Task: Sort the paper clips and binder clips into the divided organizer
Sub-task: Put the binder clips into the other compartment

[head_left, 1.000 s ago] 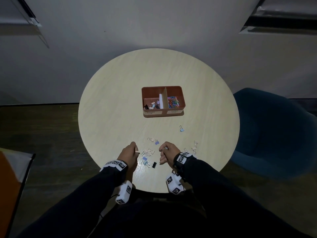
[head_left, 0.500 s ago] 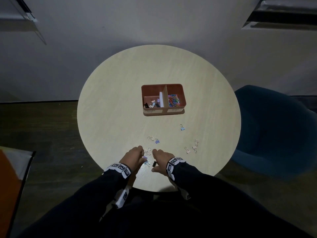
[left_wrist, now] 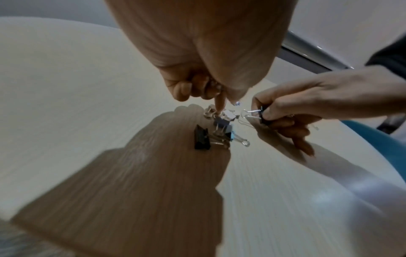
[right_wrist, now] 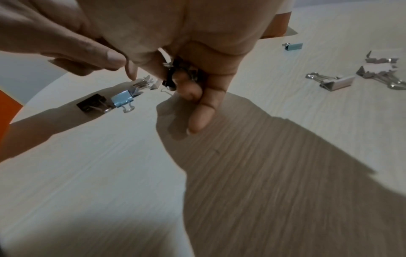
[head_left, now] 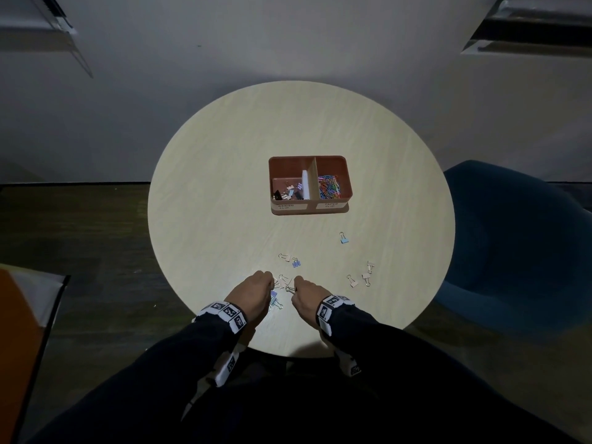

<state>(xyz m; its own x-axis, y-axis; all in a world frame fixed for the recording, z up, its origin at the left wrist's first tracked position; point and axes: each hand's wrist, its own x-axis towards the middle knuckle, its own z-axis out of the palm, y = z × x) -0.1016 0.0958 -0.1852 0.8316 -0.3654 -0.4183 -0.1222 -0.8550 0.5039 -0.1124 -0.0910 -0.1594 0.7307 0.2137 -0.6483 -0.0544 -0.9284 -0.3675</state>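
The brown divided organizer stands mid-table, with binder clips in its left half and coloured paper clips in its right half. My left hand has its fingers curled, and its index tip and thumb pinch a pale binder clip in the near cluster. My right hand grips a black binder clip just above the table. Under my left hand lie another black clip and a blue one.
Loose binder clips lie on the round wooden table: a blue one, a purple one, a white one and three pale ones at the right. A blue chair stands right of the table.
Both hands have come down and toward each other onto the near cluster of clips. The right hand now holds a black clip.
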